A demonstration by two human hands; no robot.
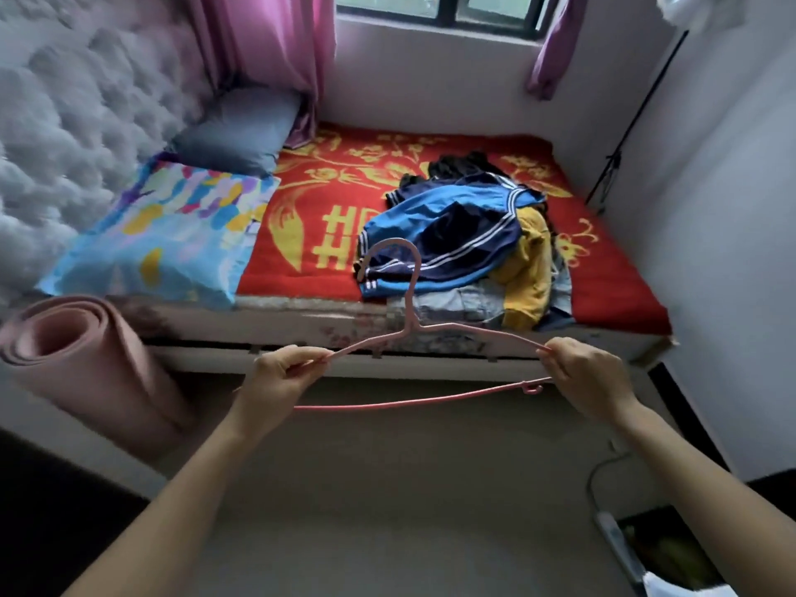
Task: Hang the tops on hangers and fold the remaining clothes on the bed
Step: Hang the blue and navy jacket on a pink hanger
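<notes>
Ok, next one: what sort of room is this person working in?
Most likely a small home bedroom: a bed with a red blanket, pillows against a tufted headboard, and curtains at the window. A pile of clothes lies on the bed.

- Of the person, only two hands and two forearms show.
- The left hand [280, 372] is bare, and the knuckles and finger creases are plain to see.
- The right hand [590, 377] is bare too, and its smooth back faces the camera.
- The left forearm [172, 501] is slim and uncovered from the wrist to the bottom edge of the view.
- The right forearm [698, 480] is uncovered in the same way.
- The fingernails are too small to make out.
</notes>
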